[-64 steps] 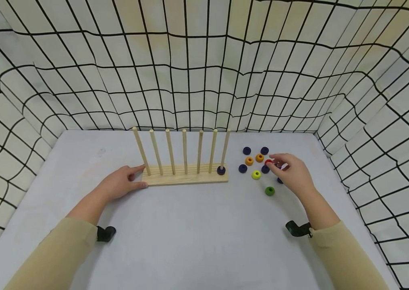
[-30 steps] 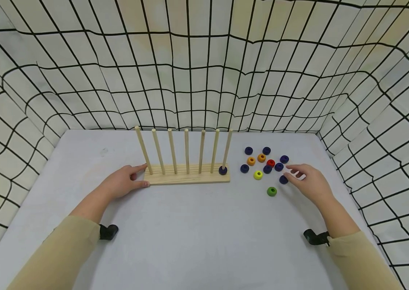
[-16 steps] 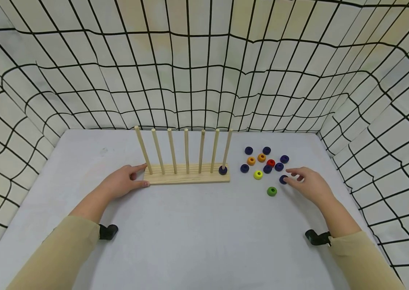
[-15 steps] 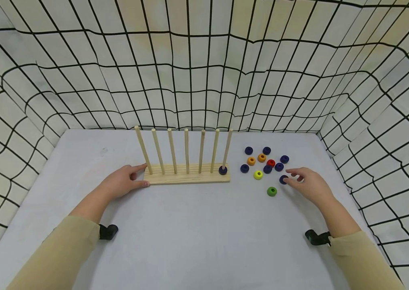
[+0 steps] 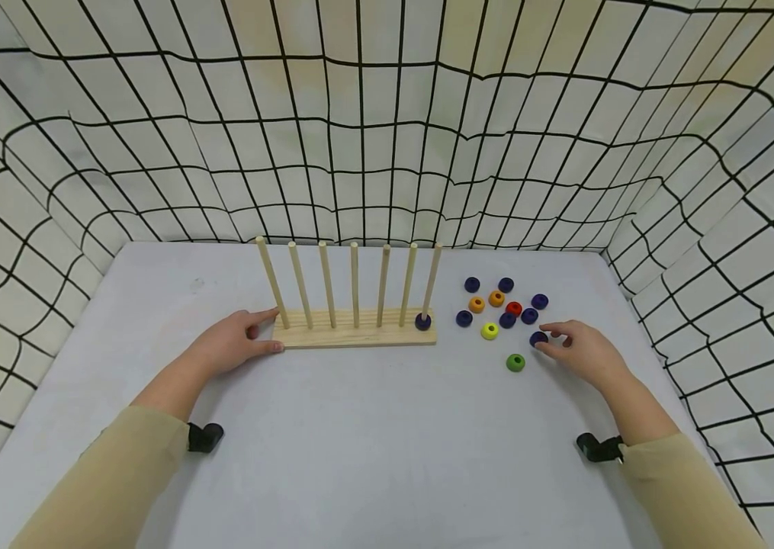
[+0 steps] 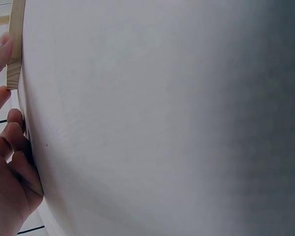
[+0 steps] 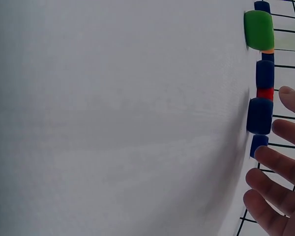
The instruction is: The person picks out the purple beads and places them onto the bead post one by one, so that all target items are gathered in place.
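In the head view my left hand (image 5: 232, 341) grips the left end of a wooden peg board (image 5: 348, 337), thumb at the front edge and index finger at the back. Seven upright pegs stand on it; a dark blue bead (image 5: 422, 322) sits at the foot of the rightmost. At the right, my right hand (image 5: 586, 352) is by another dark blue bead (image 5: 537, 338), thumb over its near edge. The right wrist view shows this blue bead (image 7: 259, 116) resting on the table, with thumb and index finger apart beside it.
Loose beads lie between board and right hand: several dark blue ones, two orange (image 5: 476, 305), one red (image 5: 513, 309), one yellow (image 5: 489, 331) and one green (image 5: 515, 362). Black netting (image 5: 359, 122) over white walls surrounds the back and sides of the white table (image 5: 373, 442).
From over the red bead, my right hand has moved right to the outer dark blue bead, and its fingers have lowered slightly around it. My left hand keeps its grip on the board.
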A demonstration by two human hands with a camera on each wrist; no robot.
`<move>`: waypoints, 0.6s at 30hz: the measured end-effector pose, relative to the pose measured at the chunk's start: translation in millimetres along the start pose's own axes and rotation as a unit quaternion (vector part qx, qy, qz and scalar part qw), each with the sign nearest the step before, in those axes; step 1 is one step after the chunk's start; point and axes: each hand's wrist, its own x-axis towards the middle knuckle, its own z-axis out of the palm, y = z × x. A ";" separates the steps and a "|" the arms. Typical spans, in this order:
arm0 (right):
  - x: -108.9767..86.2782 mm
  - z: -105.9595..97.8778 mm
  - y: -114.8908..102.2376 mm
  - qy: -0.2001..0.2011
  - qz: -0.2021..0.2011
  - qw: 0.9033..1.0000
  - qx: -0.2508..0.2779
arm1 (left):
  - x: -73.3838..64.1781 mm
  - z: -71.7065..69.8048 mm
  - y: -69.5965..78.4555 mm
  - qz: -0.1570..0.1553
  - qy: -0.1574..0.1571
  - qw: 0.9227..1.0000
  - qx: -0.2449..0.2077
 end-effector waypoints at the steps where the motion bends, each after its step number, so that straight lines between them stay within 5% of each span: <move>1: 0.6 0.3 0.1 -0.003 -0.001 1.000 0.000 | 0.2 -0.2 -0.1 -0.001 0.000 1.000 0.000; 18: 9.4 2.4 4.0 -0.030 0.002 1.000 -0.004 | 0.1 -1.1 0.7 -0.003 -0.002 1.000 0.002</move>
